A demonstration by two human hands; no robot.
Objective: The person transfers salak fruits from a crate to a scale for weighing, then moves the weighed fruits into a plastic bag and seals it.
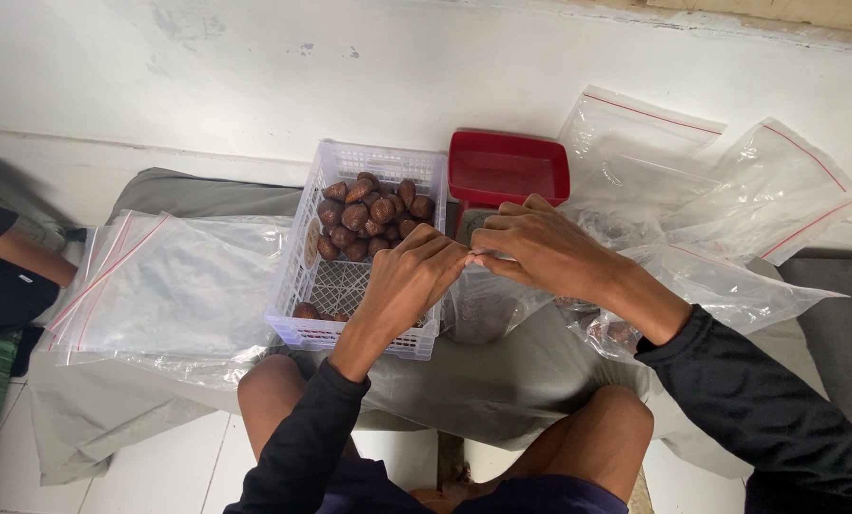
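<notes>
Centrally, both hands meet over a clear zip bag [488, 305] standing between the white plastic basket [304, 286] and the red tray [508, 168]. Left hand [409, 281] and right hand [540, 249]: fingertips pinched narrow on the bag's top edge, touching each other there. Bag hangs below the hands, resting on the grey cloth [502, 381]; contents too blurred to tell. Basket holds brown scaly fruit [373, 214] heaped at its far end. Loose empty bags lie left [159, 286] and right [721, 190].

Risk, as judged: the pinch covers only the middle of the bag mouth, so the strip may close unevenly. The left wrist sits just over the basket rim; a jolt could tip it.
</notes>
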